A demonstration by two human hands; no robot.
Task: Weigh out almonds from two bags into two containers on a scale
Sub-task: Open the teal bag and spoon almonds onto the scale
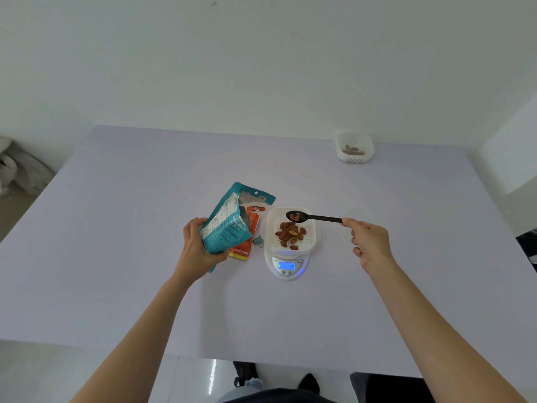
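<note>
My left hand (195, 248) grips an open teal almond bag (229, 219), tilted, left of the scale. My right hand (366, 242) pinches the handle of a black spoon (312, 218) whose bowl holds a few almonds over the far rim of a white container (309, 238). That container sits on a white digital scale (286, 267) and holds a pile of almonds (290, 234); the lit blue display reads 19. An orange bag (247, 245) lies flat on the table, partly hidden behind the teal bag. A second white container (354, 148) with a few almonds stands at the far right.
A small teal binder clip (258, 241) lies between the orange bag and the scale. A clear lid (356, 216) rests on the pale lilac table (145, 286) right of the scale. The table's front edge is close to my body; a wall stands behind.
</note>
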